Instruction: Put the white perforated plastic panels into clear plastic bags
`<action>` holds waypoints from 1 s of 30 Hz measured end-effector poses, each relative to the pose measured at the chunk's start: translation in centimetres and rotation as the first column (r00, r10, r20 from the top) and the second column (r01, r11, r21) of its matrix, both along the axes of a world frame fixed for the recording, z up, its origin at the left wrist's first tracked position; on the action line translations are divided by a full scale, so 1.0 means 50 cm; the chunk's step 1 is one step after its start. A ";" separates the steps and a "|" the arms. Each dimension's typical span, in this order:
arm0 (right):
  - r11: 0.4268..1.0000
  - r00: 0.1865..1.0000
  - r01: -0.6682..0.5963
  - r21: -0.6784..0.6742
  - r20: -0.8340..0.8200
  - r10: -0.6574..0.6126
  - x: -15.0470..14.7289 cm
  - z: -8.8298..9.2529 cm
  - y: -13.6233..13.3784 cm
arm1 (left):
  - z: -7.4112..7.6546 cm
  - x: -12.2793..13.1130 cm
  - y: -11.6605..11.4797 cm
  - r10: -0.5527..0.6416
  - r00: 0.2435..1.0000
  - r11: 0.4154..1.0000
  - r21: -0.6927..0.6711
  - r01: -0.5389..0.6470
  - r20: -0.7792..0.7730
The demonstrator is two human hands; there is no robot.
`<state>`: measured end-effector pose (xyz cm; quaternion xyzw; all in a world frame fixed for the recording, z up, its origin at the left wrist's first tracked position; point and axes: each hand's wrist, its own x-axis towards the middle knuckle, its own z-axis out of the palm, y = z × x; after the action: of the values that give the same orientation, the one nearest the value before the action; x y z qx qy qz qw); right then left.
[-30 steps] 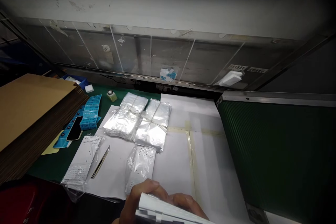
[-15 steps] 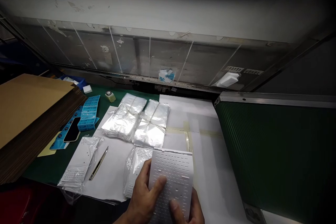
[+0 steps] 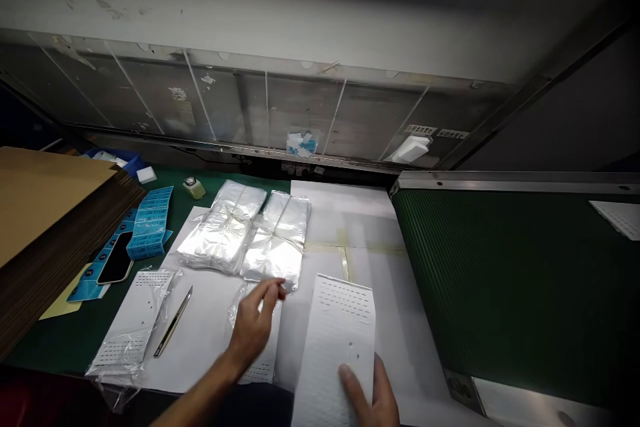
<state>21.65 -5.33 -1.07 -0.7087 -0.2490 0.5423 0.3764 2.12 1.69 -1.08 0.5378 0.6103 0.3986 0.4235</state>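
In the lower middle, a white panel (image 3: 336, 340) with rows of short slots and a few holes stands tilted. My right hand (image 3: 373, 393) grips its right edge, thumb on the face. My left hand (image 3: 254, 323) is off the panel, its fingers drawn together near the lower end of a bundle of clear plastic bags (image 3: 277, 240) tied with string. Whether anything is between those fingertips I cannot make out. Beneath the left hand lies a bagged slotted panel (image 3: 265, 347), partly hidden. A second bundle of bags (image 3: 223, 227) lies beside the first.
To the left are another bagged panel (image 3: 133, 320), a utility knife (image 3: 173, 322), a phone (image 3: 116, 259), blue label sheets (image 3: 151, 223), a small bottle (image 3: 194, 188) and stacked cardboard (image 3: 50, 200). A green conveyor belt (image 3: 515, 280) runs on the right, carrying a white slotted piece (image 3: 620, 217).
My left hand has let go of the panel and moved left toward the bags. My right hand still holds the panel. The view has shifted right, and a white piece now shows on the belt.
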 end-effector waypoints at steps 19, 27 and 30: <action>0.993 0.989 -0.114 0.033 -0.094 0.117 0.063 -0.120 0.033 | -0.261 -0.043 0.188 -0.356 0.748 0.934 -0.231 0.272 -0.560; 0.889 0.893 -0.449 0.085 0.071 0.444 0.059 -0.179 0.096 | -0.258 -0.084 0.199 -0.139 0.989 0.970 -0.206 0.127 -0.045; 0.873 0.876 -0.478 0.095 0.122 0.467 0.036 -0.187 0.123 | -0.241 -0.103 0.203 -0.046 0.987 0.969 -0.235 0.081 0.151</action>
<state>23.43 0.84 -10.41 -0.6269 -0.4649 0.5673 0.2629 -3.01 11.82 -13.14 0.4717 0.6042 0.3460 0.5411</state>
